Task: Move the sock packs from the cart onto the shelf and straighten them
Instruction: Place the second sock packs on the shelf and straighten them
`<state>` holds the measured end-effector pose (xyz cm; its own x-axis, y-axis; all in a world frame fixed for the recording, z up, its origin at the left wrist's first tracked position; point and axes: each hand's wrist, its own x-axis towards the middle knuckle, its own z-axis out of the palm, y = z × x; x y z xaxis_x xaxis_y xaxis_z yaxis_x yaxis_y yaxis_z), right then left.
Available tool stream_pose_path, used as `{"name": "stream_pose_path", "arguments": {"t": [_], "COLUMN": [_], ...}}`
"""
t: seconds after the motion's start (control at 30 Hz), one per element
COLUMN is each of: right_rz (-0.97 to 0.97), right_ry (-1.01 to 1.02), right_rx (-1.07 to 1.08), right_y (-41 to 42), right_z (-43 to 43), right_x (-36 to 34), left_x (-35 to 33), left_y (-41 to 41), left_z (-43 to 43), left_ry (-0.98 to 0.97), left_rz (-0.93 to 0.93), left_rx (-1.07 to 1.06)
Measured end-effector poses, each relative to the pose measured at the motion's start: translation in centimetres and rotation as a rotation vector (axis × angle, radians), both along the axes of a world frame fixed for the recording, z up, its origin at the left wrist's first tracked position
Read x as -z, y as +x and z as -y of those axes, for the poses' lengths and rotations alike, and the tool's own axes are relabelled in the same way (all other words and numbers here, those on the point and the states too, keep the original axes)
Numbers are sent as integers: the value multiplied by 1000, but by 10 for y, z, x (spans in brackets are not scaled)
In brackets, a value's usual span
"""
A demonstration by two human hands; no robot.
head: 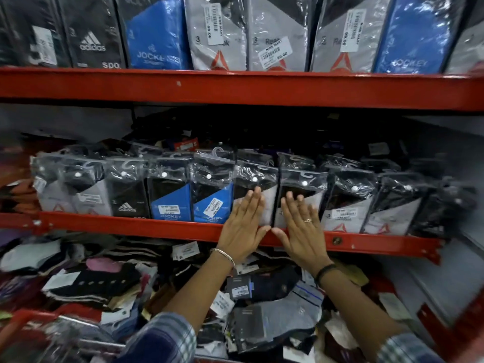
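A row of plastic-wrapped sock packs [167, 195] stands upright along the front of the middle red shelf [131, 225]. My left hand [242, 226] lies flat, fingers together, against a grey and black pack [255, 176] in the middle of the row. My right hand [301, 226] presses flat against the neighbouring grey and black pack [303, 180] just to its right. Both palms also cover the shelf's front lip, thumbs nearly touching. Neither hand grips anything. The packs at the far right [442, 205] lean and look blurred.
The upper red shelf [235, 87] holds another standing row of packs [220, 35]. Below the middle shelf lies a loose heap of socks and tagged packs [262, 297]. A red-framed cart edge [65, 320] shows at bottom left. A grey wall panel [466, 231] closes the right side.
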<state>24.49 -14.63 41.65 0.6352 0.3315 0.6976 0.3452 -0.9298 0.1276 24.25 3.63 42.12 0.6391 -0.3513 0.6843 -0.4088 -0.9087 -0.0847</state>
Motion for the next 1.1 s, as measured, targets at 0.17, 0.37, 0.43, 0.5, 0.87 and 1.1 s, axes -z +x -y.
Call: {"name": "stream_pose_path", "arguments": {"t": [0.17,0.37,0.43,0.5,0.87,1.1], "right_rz": [9,-21,5,68,183,99], "right_ry": [-21,-32,-3,42,16,45], "right_rx": [-21,-117,-149,-130,9,-2], "right_y": [8,0,-6,-12,12,19], "right_z": [-5,3,16,36,88,80], "right_x": [0,-1,-1,-1,3,0], "left_x": [5,12,16,17,6,7], "left_y": [8,1,-4,-7,10,19], "left_z": [0,3,11,24,75,76], "left_ry": [-28,-24,-12,17,89,114], "left_rz": [-1,17,47,87,140,155], "left_rx": [-6,-33,-30,-2,-16,-75]}}
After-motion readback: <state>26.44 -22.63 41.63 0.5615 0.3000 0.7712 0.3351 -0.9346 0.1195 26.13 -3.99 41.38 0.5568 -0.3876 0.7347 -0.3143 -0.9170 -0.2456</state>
